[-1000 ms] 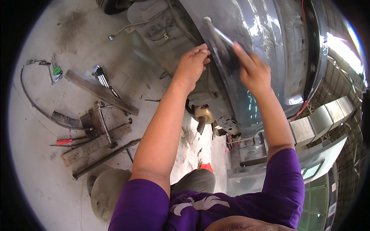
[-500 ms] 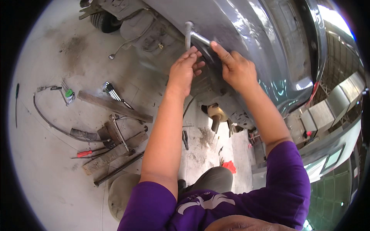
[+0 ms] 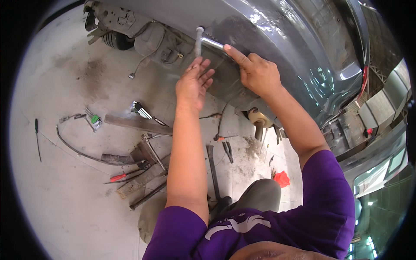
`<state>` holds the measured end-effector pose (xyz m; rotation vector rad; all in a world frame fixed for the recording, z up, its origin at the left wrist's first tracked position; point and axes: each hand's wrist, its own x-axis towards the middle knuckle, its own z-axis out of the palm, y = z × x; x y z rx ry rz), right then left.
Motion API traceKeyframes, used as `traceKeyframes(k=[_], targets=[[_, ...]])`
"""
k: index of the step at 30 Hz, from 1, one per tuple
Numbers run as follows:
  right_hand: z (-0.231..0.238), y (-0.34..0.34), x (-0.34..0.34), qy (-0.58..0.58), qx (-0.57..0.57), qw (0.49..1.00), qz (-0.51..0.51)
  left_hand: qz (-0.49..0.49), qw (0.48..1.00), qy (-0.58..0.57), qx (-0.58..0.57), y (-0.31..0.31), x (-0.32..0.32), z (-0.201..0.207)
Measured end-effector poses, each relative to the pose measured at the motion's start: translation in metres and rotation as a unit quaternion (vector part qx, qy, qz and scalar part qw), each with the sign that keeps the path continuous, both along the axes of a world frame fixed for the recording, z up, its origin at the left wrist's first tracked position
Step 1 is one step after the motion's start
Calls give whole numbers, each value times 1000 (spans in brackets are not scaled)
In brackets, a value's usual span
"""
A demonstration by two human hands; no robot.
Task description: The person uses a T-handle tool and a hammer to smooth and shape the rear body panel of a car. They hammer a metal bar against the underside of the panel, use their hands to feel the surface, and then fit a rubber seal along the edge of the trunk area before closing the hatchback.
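Two hands work at 12 o'clock against the grey car body (image 3: 303, 47). Right hand (image 3: 256, 71) grips the chrome ratchet wrench (image 3: 207, 40), index finger extended along its handle. Left hand (image 3: 193, 83) open, fingers spread, empty, just below the wrench head.

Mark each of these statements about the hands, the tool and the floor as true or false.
1. The right hand grips a metal wrench at the grey car body. True.
2. The left hand is closed round the wrench. False: its fingers are spread open, just below the tool.
3. A red-handled screwdriver lies on the floor. True.
4. The person wears an orange shirt. False: the shirt is purple.
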<state>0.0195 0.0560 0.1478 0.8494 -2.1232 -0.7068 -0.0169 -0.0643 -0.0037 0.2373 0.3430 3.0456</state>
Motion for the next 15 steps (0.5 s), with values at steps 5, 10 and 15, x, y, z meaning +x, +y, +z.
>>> traceKeyframes(k=[5,10,15], targets=[[-10,6,11,1,2,996,91,30,997,-68,2,-19,1,-13],[-15,-5,9,-31,-31,999,4,49,993,-104,14,-41,7,-26],[-26,15,6,-7,-49,999,0,58,991,-117,12,-47,5,-31]])
